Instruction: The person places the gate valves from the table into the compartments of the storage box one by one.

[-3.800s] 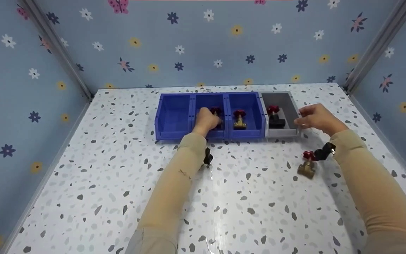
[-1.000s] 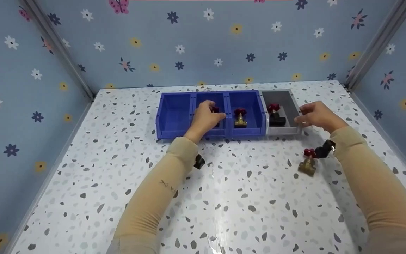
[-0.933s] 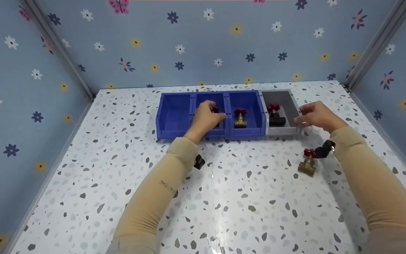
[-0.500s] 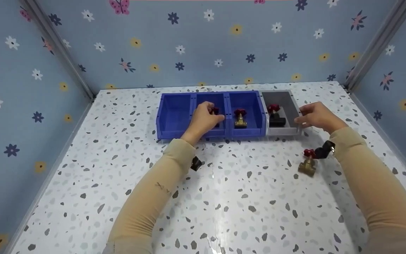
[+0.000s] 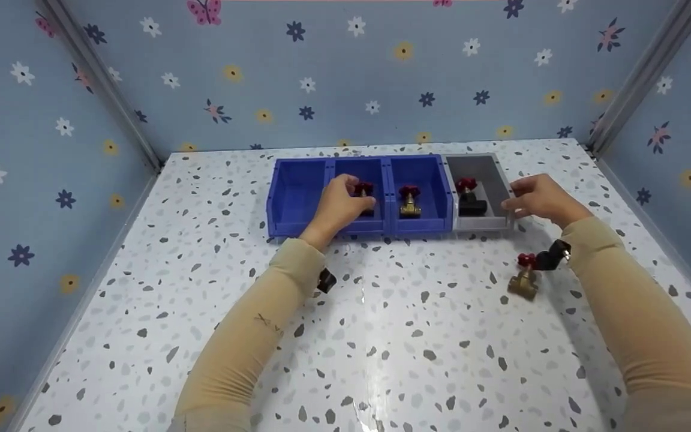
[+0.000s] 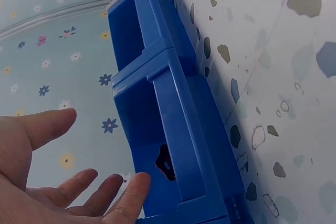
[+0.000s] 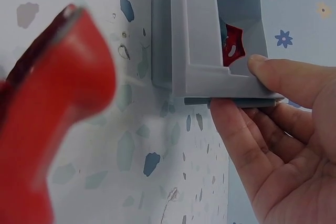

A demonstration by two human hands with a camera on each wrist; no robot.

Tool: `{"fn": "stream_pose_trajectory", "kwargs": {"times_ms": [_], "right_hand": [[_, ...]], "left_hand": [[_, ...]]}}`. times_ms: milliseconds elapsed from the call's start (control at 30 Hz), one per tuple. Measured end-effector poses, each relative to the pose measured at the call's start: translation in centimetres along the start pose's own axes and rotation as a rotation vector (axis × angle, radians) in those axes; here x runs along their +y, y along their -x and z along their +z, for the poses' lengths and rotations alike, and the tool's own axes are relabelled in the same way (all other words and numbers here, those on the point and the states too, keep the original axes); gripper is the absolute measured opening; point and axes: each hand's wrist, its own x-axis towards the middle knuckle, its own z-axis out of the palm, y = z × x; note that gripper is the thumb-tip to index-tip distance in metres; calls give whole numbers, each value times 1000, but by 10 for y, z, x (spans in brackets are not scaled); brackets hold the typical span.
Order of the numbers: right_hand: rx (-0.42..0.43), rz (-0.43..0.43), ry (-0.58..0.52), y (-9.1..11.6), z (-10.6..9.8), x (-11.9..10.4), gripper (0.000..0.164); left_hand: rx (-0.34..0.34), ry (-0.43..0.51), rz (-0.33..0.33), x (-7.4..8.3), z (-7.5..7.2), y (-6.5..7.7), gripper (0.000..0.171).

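My left hand [image 5: 338, 204], fingers spread and apart from anything, hovers over the second blue bin [image 5: 364, 227] from the left. In that bin stands a valve with a red handwheel [image 5: 363, 188], partly hidden by the hand; its wheel [image 6: 165, 162] shows in the left wrist view. My right hand [image 5: 544, 198] pinches the side wall of the grey bin [image 7: 199, 80] between thumb and fingers. Inside the grey bin is a red-wheeled valve with a black body [image 5: 472, 206]. A brass valve [image 5: 409, 208] with a red wheel stands in the third bin.
Another brass valve [image 5: 523, 284] with a red wheel lies on the speckled table [image 5: 417, 360], beside the right wrist. The leftmost blue bin [image 5: 299, 198] shows only its floor and walls. A flowered wall [image 5: 369, 72] rises behind the row of bins.
My left hand has come up out of the second bin, its fingers parting, then drifted left and toward me. The valve there shows more now. My right hand keeps its hold.
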Motion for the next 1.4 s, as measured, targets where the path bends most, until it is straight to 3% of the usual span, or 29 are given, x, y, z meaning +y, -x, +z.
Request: {"fn": "stream_pose_trajectory", "kwargs": {"times_ms": [467,667,1000,1400], "right_hand": [[3,-28,12,1,0,-3,63],[2,-27,37,0,-1,0,64],[-3,-17,72,2,-3,-4,67],[-11,-7,82,2,-3,-4,66]], "left_hand": [[-18,-24,-5,5,7,6,63],[-59,-27,-10,13,15,12,63],[-113,-59,33,25,35,17,63],[-180,-45,80,32,72,27,62]]}}
